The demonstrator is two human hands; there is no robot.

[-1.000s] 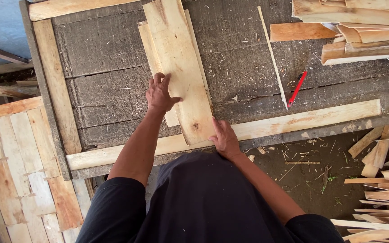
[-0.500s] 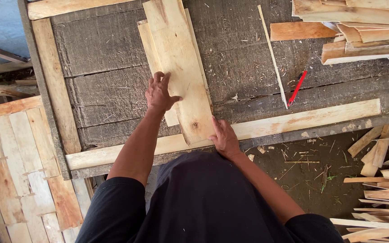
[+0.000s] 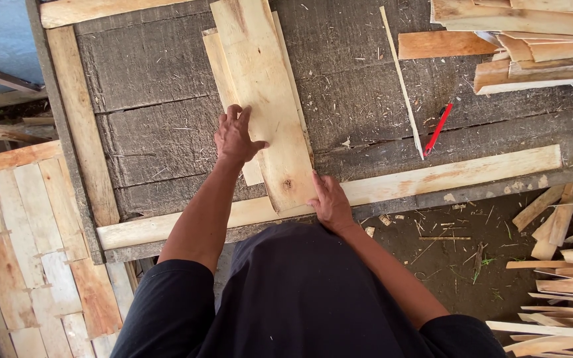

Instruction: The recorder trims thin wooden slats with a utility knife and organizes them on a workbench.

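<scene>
Far left of the fingers, off the bench, a panel of pale and reddish slats [image 3: 24, 252] lies flat. Next a long light plank [image 3: 77, 119] runs up the bench's left edge, well left of the left hand. Left hand [image 3: 235, 137] lies flat, fingers [image 3: 233, 116] straight and close together, pressed on the left edge of the top board [image 3: 260, 93]; not gripping, just palm down. Thinner boards [image 3: 215, 59] peek out under the top one, just above the left fingers. The top board lies at a slant on the dark bench top [image 3: 147, 73], near end resting on the front rail [image 3: 432, 176]. Right hand [image 3: 329, 202] sits at that near end, fingers [image 3: 318, 185] slightly curled, tips touching the board's lower right corner and the rail; nothing clasped. Right of the right fingers, a thin wood strip [image 3: 402, 83] lies lengthwise, with a red pencil [image 3: 438, 129] just beside its lower end. Further right, top corner, a pile of offcuts [image 3: 532, 46]. Lower right, below the bench, more scrap strips [image 3: 558, 265] on the dirt.
</scene>
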